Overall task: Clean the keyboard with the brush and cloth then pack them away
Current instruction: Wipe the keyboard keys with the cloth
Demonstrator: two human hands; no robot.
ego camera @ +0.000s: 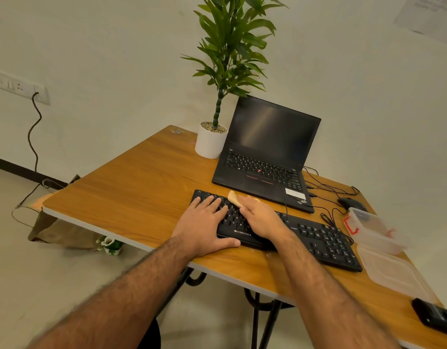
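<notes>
wood-grain table (131,187), matt black plastic keyboard (325,240)

One head-worn wide-angle view looks forward and down, close over the table (131,187) toward a wall corner.

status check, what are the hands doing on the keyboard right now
Left hand flat, steadying the black Zebronics keyboard. Right hand pressing a tan cloth on the keys. Clear plastic box open at right. Brush not seen.
</notes>
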